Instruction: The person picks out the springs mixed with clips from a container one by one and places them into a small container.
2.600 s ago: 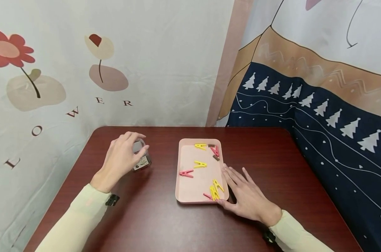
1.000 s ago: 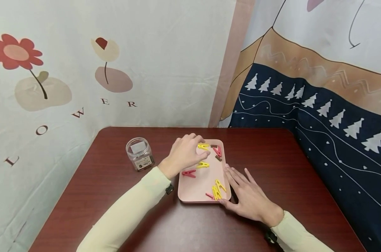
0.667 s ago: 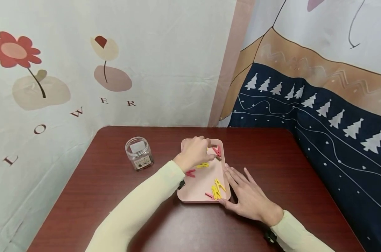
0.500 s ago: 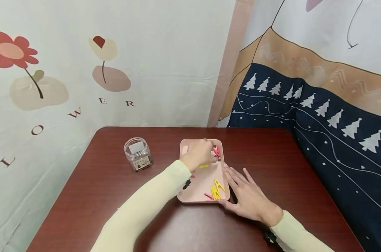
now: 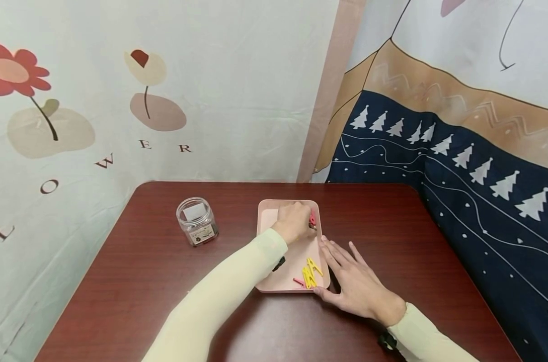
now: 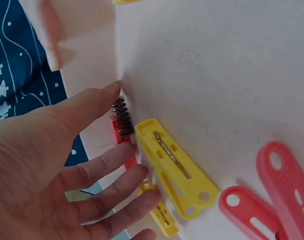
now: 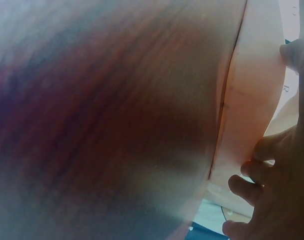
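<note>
My left hand (image 5: 293, 221) reaches into the far right part of the pink tray (image 5: 263, 271). In the left wrist view its thumb and index finger stand apart on either side of a dark coil spring (image 6: 122, 117), close to its ends. A red clothespin (image 5: 312, 219) lies partly hidden by the hand. Yellow clothespins (image 6: 177, 172) and a pink-red clothespin (image 6: 287, 185) lie near the fingers. My right hand (image 5: 357, 281) rests with straight fingers along the tray's right edge, its thumb at the near right corner.
A clear open jar (image 5: 198, 221) with a label stands left of the tray on the dark red table (image 5: 138, 281). Two yellow clothespins (image 5: 311, 274) and a small pink-red piece (image 5: 298, 282) lie in the tray's near right corner. Printed cloth hangs behind.
My left hand has left the jar, moved right over the tray and lowered to its far right side, covering several clothespins. The right hand has stayed by the tray.
</note>
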A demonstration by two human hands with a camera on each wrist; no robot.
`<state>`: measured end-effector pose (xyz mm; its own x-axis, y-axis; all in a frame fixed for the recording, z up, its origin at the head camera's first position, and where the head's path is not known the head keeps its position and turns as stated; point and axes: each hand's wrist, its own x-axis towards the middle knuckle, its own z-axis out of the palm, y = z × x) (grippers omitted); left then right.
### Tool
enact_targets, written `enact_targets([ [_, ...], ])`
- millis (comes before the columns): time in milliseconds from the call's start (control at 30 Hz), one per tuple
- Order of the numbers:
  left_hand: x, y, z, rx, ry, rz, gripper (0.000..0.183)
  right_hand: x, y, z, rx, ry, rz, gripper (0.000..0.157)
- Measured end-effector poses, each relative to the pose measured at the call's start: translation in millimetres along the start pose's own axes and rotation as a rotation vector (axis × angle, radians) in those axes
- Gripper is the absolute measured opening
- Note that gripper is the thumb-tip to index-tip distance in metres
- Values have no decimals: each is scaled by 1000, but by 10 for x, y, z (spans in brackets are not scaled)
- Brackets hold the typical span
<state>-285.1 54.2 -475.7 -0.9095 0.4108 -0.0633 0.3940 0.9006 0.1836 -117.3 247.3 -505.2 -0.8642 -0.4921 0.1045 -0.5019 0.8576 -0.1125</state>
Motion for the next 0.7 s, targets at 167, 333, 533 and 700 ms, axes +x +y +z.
enact_targets([
  [167,74,-24,90,-9,11,5,28,2,-5,-2,2,3,2,107],
  [333,-33,52,-17,17,2,8,25,-10,-8,4,14,-5,8,106],
  [533,65,13,127,38,43,8,19,-19,3,27,12,-10,11,106],
  [700,-38,37,-17,23,25,10,21,-14,7,28,10,-2,9,106],
])
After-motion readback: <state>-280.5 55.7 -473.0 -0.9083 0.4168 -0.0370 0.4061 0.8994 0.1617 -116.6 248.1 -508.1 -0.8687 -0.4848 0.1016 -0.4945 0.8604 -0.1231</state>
